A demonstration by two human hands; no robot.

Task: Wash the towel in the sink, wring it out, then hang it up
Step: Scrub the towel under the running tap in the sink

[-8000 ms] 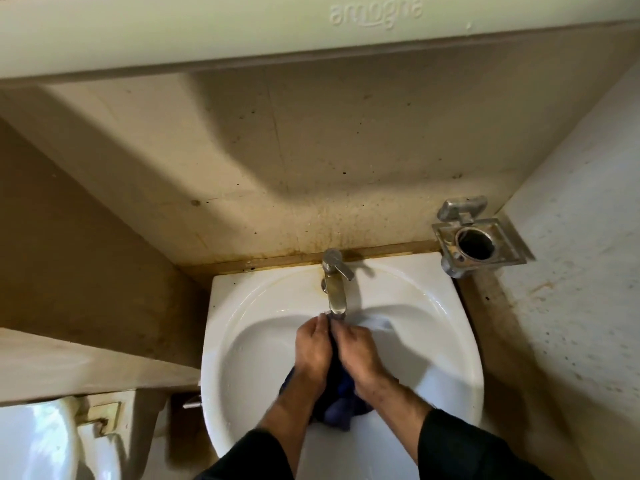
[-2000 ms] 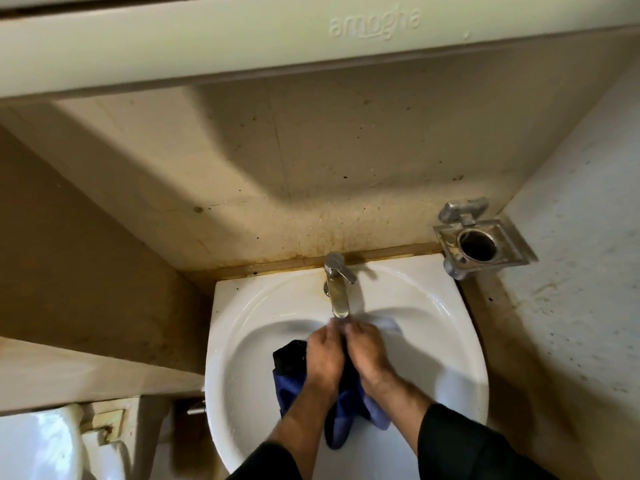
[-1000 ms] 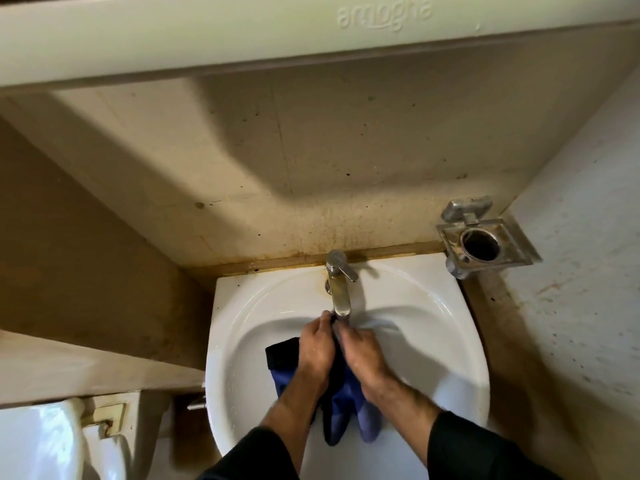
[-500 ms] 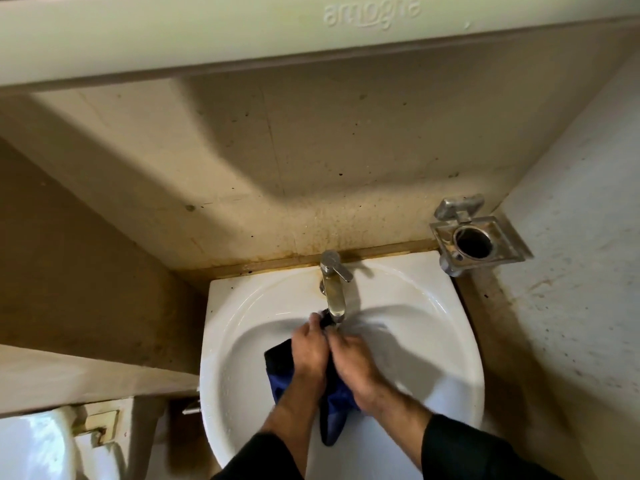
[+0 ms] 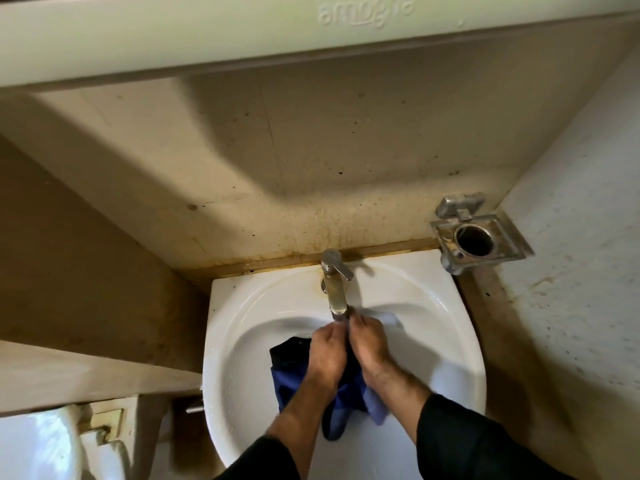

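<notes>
A wet dark blue towel (image 5: 289,375) hangs bunched in the white sink (image 5: 249,313), just below the spout of the metal tap (image 5: 335,285). My left hand (image 5: 323,356) and my right hand (image 5: 369,348) grip its upper part side by side, knuckles close together under the spout. The towel's loose ends droop down past my wrists toward the front of the basin. The cloth between my palms is hidden.
A square metal holder (image 5: 476,239) with a round hole is fixed on the wall right of the sink. Stained beige walls close in behind and on both sides. A white toilet (image 5: 38,445) stands at lower left. A pale shelf edge (image 5: 173,32) overhangs the top.
My hands keep rubbing the towel under the tap, shifting slightly toward and away from the spout. More of the towel has spread out to the left of my left hand since eight seconds ago.
</notes>
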